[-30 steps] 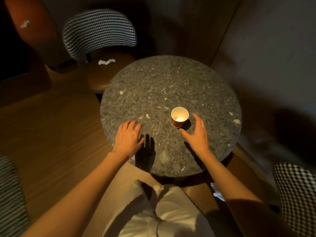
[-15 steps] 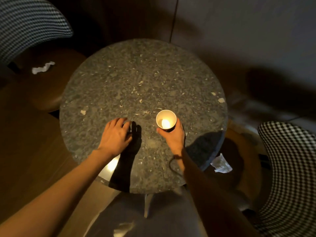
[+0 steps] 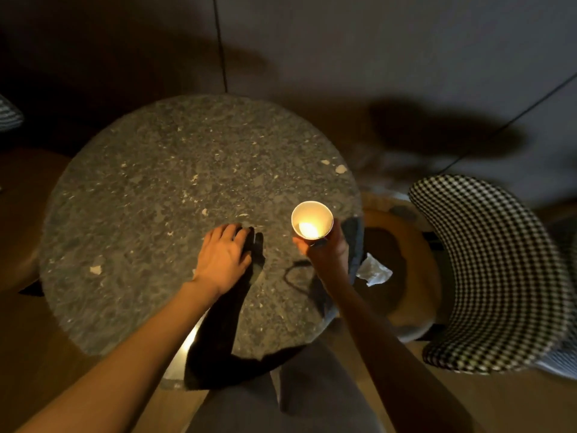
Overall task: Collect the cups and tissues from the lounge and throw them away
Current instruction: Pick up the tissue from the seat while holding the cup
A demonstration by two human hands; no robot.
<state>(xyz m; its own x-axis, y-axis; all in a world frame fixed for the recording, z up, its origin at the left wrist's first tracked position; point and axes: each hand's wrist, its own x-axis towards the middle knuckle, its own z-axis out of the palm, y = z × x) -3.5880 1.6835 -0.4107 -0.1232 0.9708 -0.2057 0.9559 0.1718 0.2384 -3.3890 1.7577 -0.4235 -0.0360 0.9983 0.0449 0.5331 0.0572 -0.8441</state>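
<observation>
My right hand [image 3: 327, 251] grips a small paper cup [image 3: 312, 218] with a white inside, held upright a little above the right edge of the round speckled stone table [image 3: 156, 189]. My left hand [image 3: 223, 254] lies flat on the tabletop, palm down, fingers together, to the left of the cup. A crumpled white tissue [image 3: 374, 271] lies on the brown seat of the chair to the right, just beyond my right wrist.
A chair with a black-and-white checked back [image 3: 493, 270] and a brown seat [image 3: 406, 245] stands close to the table's right side. Another brown seat [image 3: 18, 214] shows at the left edge. A wall rises behind the table. The floor is wooden.
My right hand closed on the cup and lifted it off the table toward the right edge. My view turned right, so the left chair with its tissue left the frame.
</observation>
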